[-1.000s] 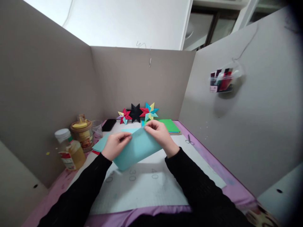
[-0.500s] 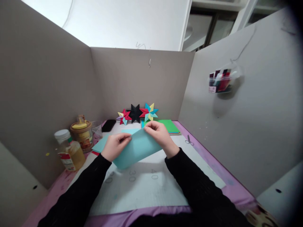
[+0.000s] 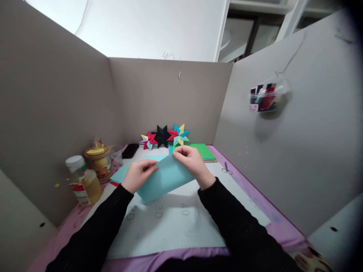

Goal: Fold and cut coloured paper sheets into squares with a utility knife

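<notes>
A light blue sheet of paper point(image 3: 167, 177) is held up at a tilt above the white mat point(image 3: 170, 230). Its upper edge is pinched by my left hand point(image 3: 139, 175) at the left and by my right hand point(image 3: 190, 162) farther right and higher. Both hands are closed, thumbs against fingertips. Behind my left hand, more light blue paper point(image 3: 119, 173) lies on the mat, with a strip of red under it. Several folded paper stars point(image 3: 162, 136), in black, red, yellow and blue, stand against the back panel.
A stack of coloured paper with green on top point(image 3: 204, 151) lies at the back right, near small scissors point(image 3: 227, 169). To the left stand a bottle of amber liquid point(image 3: 85, 185), a lidded jar point(image 3: 99, 164) and a black phone point(image 3: 130, 150). Grey panels enclose three sides.
Almost nothing differs. The paper's lower left corner has shifted very slightly; both hands keep their pinch in the same place.
</notes>
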Demonstrator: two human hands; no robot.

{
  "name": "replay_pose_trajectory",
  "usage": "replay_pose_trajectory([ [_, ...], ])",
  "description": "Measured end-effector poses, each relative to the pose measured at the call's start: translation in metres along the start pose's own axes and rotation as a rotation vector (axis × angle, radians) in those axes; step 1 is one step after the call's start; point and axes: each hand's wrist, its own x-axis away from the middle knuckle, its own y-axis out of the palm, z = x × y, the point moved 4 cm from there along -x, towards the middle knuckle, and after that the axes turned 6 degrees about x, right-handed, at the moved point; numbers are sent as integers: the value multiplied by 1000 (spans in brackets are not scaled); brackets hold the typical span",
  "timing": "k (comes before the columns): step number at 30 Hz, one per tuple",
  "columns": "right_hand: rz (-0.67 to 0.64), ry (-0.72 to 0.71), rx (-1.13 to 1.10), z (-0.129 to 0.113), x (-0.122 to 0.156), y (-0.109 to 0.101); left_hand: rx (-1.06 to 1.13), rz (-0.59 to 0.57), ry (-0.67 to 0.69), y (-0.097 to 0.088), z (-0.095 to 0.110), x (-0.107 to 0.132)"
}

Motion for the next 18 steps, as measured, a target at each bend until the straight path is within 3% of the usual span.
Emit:
replay_pose_trajectory([
  [18, -14, 21, 10, 1, 0, -2, -27, -16, -33, 0, 0, 0],
])
